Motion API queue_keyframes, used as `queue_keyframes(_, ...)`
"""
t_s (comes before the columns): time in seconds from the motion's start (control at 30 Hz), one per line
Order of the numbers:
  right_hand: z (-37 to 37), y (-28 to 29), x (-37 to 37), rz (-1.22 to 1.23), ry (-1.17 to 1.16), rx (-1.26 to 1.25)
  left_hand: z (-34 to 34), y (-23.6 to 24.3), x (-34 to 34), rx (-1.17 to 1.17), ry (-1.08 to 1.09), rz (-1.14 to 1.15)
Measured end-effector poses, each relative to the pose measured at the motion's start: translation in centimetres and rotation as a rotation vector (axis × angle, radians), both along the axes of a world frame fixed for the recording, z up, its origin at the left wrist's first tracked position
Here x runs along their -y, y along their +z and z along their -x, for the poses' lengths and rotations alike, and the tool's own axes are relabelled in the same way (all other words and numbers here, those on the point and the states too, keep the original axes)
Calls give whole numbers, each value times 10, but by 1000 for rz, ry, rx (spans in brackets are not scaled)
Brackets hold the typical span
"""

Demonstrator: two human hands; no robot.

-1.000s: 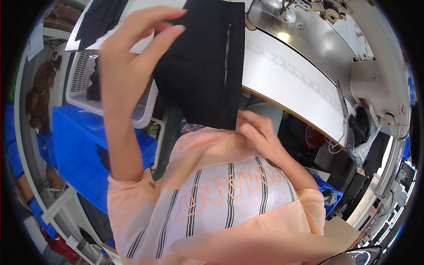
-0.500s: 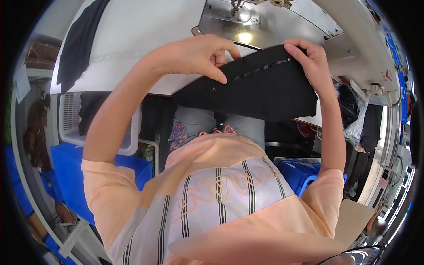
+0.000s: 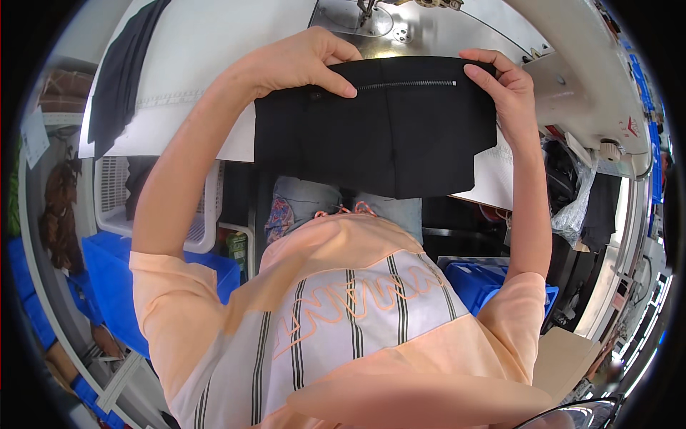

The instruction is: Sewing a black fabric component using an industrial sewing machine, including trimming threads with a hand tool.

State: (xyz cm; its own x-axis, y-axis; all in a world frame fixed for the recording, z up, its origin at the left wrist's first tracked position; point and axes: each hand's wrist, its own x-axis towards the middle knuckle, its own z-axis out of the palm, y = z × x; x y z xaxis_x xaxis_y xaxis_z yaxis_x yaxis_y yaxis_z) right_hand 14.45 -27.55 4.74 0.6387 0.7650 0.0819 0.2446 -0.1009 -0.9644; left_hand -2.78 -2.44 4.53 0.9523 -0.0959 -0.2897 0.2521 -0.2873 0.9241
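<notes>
This is a sewing workshop: a white sewing machine (image 3: 597, 107) with a shiny metal bed (image 3: 437, 34) stands at a white table (image 3: 207, 50). A piece of black cloth (image 3: 343, 136) with a zip (image 3: 414, 84) is held over the table's near edge, and dark fabric (image 3: 126, 79) lies at its left. Nearby are a white basket (image 3: 113, 182), blue bins (image 3: 118, 286) and a shelf (image 3: 116, 385).

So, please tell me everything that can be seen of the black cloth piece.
The black cloth piece looks matte and woven, wider than tall, with a stepped lower right corner. A zipper with silvery teeth runs along its upper part, rightward from the left thumb; a vertical seam or crease crosses near the middle. Spread fairly flat, it is held by the left hand at its upper edge and by the right hand near its upper right corner. It partly covers the white table in view.
</notes>
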Motion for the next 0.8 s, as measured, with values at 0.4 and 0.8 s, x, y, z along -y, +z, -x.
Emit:
queue_keyframes(0.4, 5, 2, 5, -37, -7, -58, 9, 14, 3, 14, -4, -21)
queue_keyframes(0.8, 22, -10, 3, -66, 22, -79, 14, -1, 28, -8, -41, 56)
